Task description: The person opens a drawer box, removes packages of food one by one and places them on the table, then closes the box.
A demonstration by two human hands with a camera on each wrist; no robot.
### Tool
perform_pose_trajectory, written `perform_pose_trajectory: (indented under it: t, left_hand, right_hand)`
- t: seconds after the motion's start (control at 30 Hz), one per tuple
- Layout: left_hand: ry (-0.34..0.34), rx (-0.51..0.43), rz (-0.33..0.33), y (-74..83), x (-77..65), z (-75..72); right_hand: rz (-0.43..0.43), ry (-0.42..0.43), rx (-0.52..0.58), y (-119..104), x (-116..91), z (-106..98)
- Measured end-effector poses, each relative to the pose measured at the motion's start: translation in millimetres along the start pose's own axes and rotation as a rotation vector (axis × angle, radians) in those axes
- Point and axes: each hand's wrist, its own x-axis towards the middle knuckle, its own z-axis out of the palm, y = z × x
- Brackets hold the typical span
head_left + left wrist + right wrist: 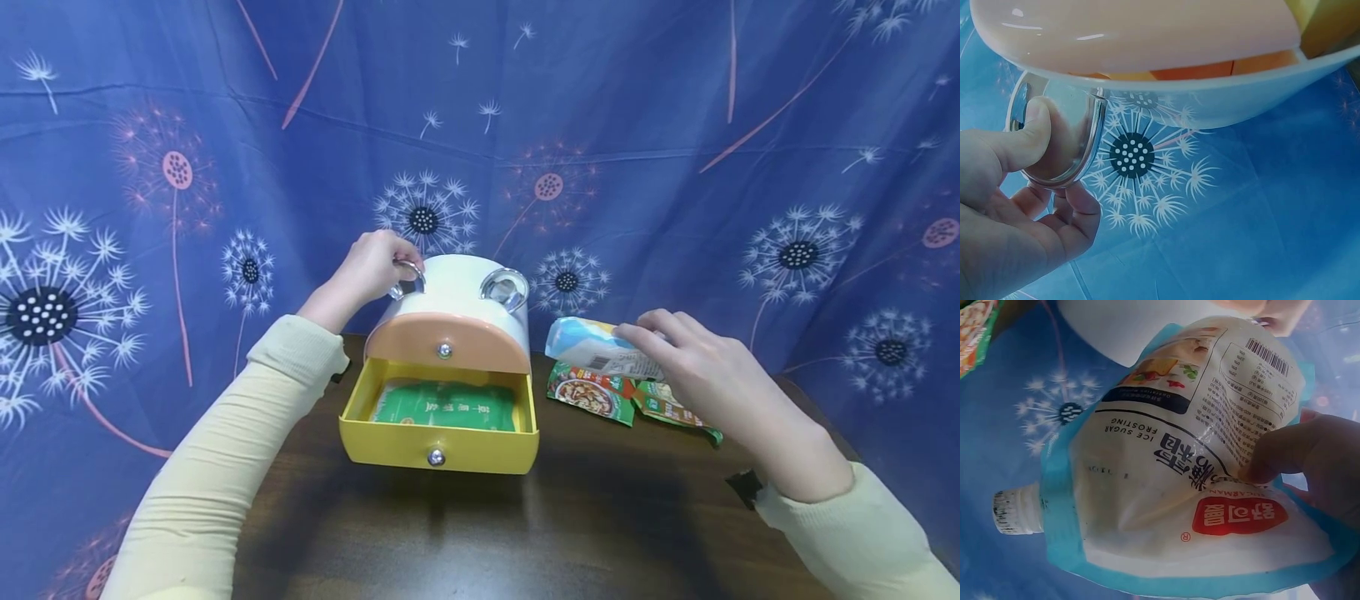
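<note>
In the head view a small white cabinet (459, 279) with a rounded top has a shut peach upper drawer (405, 340) and a pulled-out yellow lower drawer (480, 450). A green packet (446, 406) lies flat inside the yellow drawer. My left hand (372, 268) pinches a round, chrome-rimmed piece (1066, 125) at the cabinet's left top, thumb on its face and fingers behind. My right hand (701, 371) holds a spouted icing sugar pouch (1141, 487) with a blue border, raised right of the cabinet. The pouch's white cap (1015, 511) is on.
Two food packets, one green and red (588, 393) and one green and brown (671, 406), lie on the dark wooden table (585, 525) below the pouch. A second chrome-rimmed round piece (506, 288) sits at the cabinet's right top. Blue dandelion-print cloth (637, 100) hangs behind.
</note>
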Motion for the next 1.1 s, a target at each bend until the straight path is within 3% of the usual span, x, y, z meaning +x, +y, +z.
perform_pose_trajectory:
  t: [0.37,1.1]
  left_hand:
    - [0.002,-0.002,0.009,0.7,-1.1,-0.9]
    - [-0.010,0.005,-0.001,2.1,0.0,-1.5]
  right_hand:
    - [0.020,-0.014,-0.007,10,-18,35]
    - [0.057,-0.100,0.019,-3,-47,95]
